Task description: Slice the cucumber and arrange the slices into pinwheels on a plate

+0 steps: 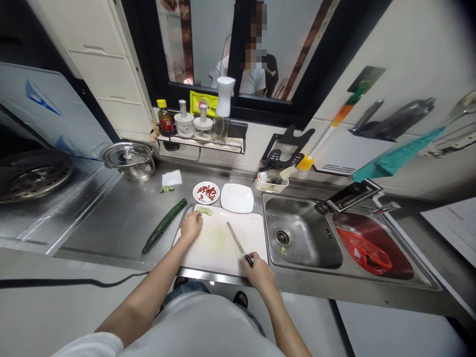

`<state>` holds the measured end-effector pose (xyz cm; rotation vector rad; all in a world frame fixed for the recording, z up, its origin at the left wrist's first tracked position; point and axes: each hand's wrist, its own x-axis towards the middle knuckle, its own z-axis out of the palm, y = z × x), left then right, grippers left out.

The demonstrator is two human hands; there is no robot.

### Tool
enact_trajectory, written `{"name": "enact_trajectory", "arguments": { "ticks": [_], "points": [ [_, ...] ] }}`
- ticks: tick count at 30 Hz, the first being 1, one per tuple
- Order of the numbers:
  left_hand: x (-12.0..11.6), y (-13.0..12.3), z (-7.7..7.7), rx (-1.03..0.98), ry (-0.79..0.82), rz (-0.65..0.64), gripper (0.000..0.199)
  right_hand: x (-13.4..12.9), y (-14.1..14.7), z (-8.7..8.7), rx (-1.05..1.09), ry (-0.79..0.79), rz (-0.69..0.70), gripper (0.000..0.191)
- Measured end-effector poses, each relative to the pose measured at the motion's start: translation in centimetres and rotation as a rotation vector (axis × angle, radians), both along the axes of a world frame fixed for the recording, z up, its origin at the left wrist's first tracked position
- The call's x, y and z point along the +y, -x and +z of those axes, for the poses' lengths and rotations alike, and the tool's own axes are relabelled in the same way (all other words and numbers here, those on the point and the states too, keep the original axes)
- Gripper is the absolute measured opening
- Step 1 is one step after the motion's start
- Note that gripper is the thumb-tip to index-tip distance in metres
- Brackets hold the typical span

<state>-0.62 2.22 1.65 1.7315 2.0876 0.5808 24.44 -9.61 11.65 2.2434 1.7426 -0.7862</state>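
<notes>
My right hand is closed round the black handle of a kitchen knife. Its blade points away from me over the right half of the white cutting board. At the board's upper left, my left hand is closed, its fingers curled together beside a short row of cucumber slices. Whatever may be inside those fingers is hidden. A long green cucumber lies on the steel counter left of the board. Behind the board stand a white plate of chopped red pieces and a bare square white plate.
Right of the board is a steel sink; a red plastic bag lies in the basin beyond. A lidded steel pot, white tissue and cucumber scraps are at left. A seasoning rack hangs below the window.
</notes>
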Motion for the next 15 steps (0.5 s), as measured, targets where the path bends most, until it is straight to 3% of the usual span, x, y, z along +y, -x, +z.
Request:
{"name": "enact_trajectory", "arguments": {
  "ticks": [8,15],
  "points": [
    [2.3,-2.2,0.6,0.054,0.017,-0.144,0.027,-0.4,-0.1,-0.1,-0.039,0.020,0.033,0.043],
    [2.9,-2.5,0.3,0.108,0.036,-0.163,0.025,-0.7,-0.3,-0.9,0.003,0.002,0.017,0.043]
  ]
}}
